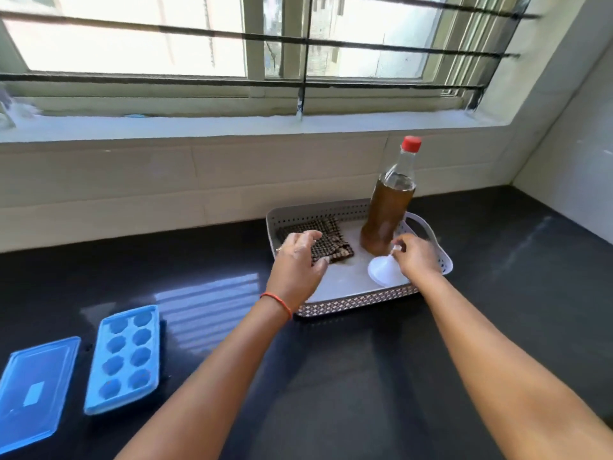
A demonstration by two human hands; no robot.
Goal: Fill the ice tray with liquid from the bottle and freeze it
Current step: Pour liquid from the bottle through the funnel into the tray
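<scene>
Fingers [398, 241] of my right hand [418, 257] pinch the spout of the white funnel [384, 271], tilted at the basket's [358, 302] near right corner; my left hand [298, 260] hangs loosely spread over the brown cloth [331, 232], holding nothing; the capped bottle [386, 214] stands at the basket's far right; the blue ice tray [124, 358] lies at the counter's [365, 376] near left, lid [33, 386] beside it.

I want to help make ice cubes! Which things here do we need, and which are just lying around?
For the job:
ice tray
lid
bottle of brown liquid
funnel, probably; the right hand pinches its spout

Just lying about:
cloth, by the left hand
basket, which only holds things
</scene>
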